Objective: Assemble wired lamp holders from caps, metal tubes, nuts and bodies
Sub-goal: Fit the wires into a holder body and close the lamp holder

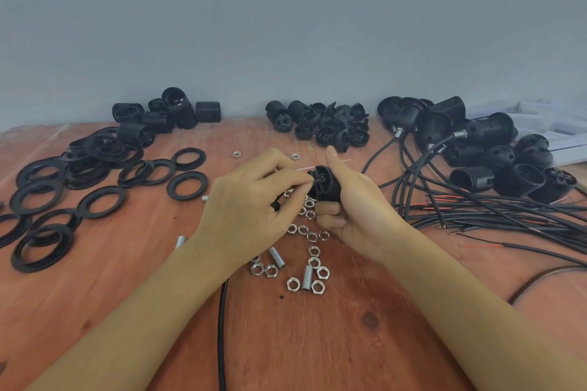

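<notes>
Right hand (352, 209) clamps black cap (324, 182); left hand (247, 203) fingers (295, 179) pinch cable (222, 311) end at cap opening. Wired holders (490, 130) piled right; nuts (293, 284), tubes (307, 278), bodies (208, 111) remain.

Light even, diffuse, moderately bright; source not in view. Shadows soft and short: faint dark patches on the tabletop (317, 343) close around the nuts (313, 267). Small bright glints on the nuts. Dull sheen on the black rings (101, 201) left of the nuts. Black caps (327, 127) beyond the nuts merge into one dark mass with little detail. Pale objects (546, 124) far right of the nuts look washed out. Whole frame slightly soft. Wide-angle bowing: the tabletop's far edge curves, and the forearms (143, 327) stretch toward the lower corners.
</notes>
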